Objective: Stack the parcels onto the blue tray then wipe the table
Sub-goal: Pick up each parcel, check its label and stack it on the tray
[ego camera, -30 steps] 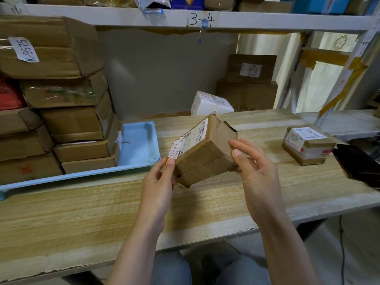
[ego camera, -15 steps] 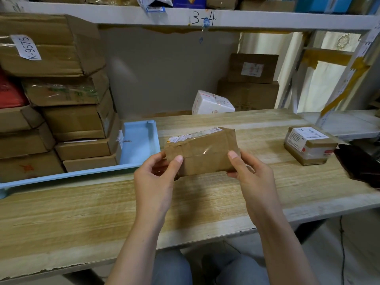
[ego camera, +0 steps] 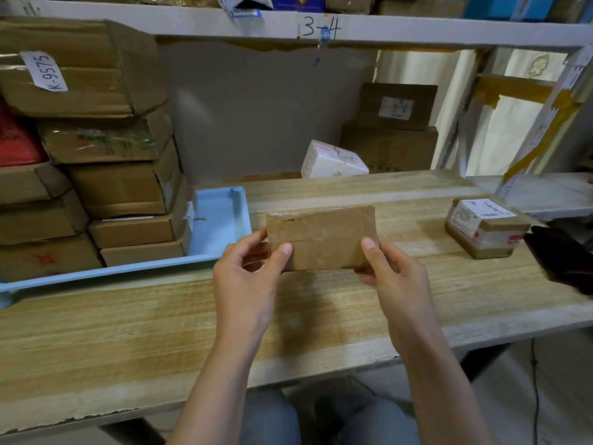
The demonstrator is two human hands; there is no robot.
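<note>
Shelf marked 3-4 (ego camera: 321, 27); dark cloth-like object (ego camera: 561, 258) at right edge

Both hands, left (ego camera: 247, 277) and right (ego camera: 394, 274), fingers curled, thumbs forward.

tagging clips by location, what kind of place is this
Probably a parcel sorting or storage room. Taped cardboard parcels are piled on a blue tray, a shelf edge bears the handwritten code 3-4, and another labelled parcel waits on the wooden table.
</note>
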